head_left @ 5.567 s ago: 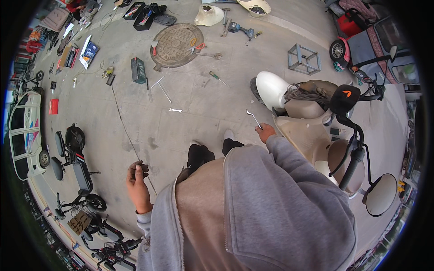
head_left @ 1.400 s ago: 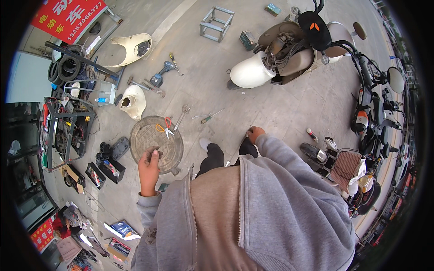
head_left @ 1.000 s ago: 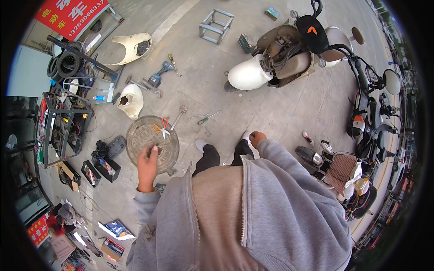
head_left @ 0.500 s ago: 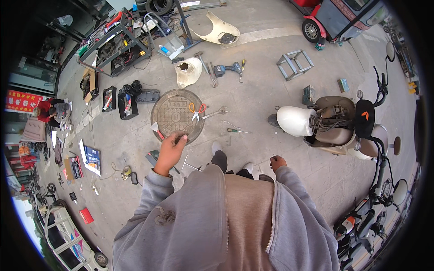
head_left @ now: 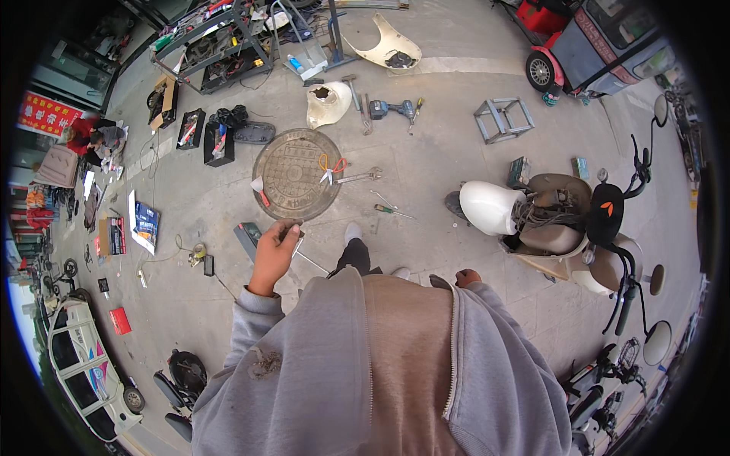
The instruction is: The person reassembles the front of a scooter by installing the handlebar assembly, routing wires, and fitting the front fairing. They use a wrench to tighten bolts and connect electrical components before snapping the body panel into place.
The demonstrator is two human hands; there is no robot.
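My left hand (head_left: 275, 254) is raised ahead of my body, thumb and fingers pressed together; whatever may be between them is too small to make out. Low by my right side, my right hand (head_left: 467, 278) is curled closed, partly hidden by its sleeve, with nothing visible in it. On the ground past my left hand lie a putty knife (head_left: 261, 191), scissors with orange and red handles (head_left: 330, 169) and an adjustable wrench (head_left: 360, 175), around a round manhole cover (head_left: 277, 169). A T-handle wrench (head_left: 312, 262) lies beside my left hand, partly hidden. A green-handled screwdriver (head_left: 393, 211) lies farther right.
A partly stripped scooter (head_left: 487, 209) stands at right. Farther off are a cordless impact wrench (head_left: 391, 109), a metal stool frame (head_left: 504, 120), a cream body panel (head_left: 329, 104) and a loaded tool cart (head_left: 220, 53). Boxes and a cable lie at left; people crouch at far left.
The view has shifted as I step: the scooter and manhole cover sit a little differently. My left hand is slightly lower and farther left in view. Nothing on the ground has visibly been moved.
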